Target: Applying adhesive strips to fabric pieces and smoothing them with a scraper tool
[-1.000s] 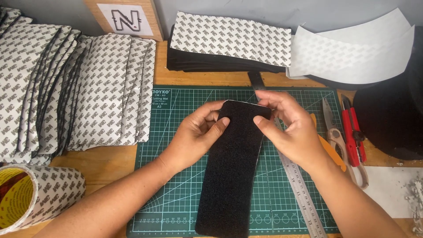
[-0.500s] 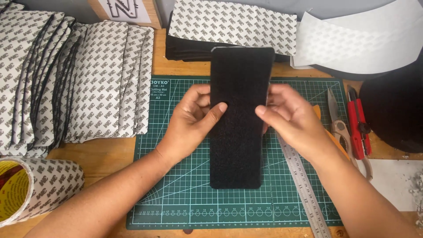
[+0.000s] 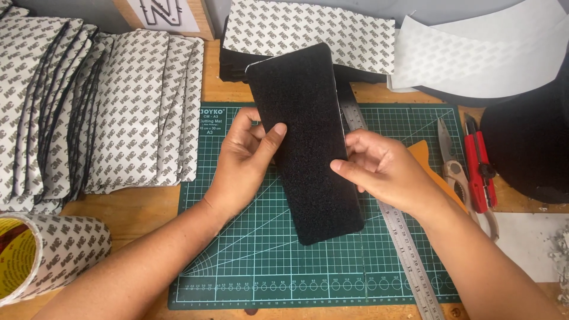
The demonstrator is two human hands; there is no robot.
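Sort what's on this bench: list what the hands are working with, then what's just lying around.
In hand:
- black fuzzy strip, held by left hand and right hand
- green cutting mat beneath

Lying about:
- steel ruler
- scissors
- red cutter
- tape roll
- stacked backed strips

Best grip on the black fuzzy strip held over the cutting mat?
Pinch the black strip mid-length on its long edges, from both sides, as the left hand and right hand do: it is flat, thin, long and tilted, so a middle hold likely limits drooping.

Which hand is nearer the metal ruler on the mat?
Right. The right hand hovers just above the metal ruler; the left hand is across the black strip, farther away.
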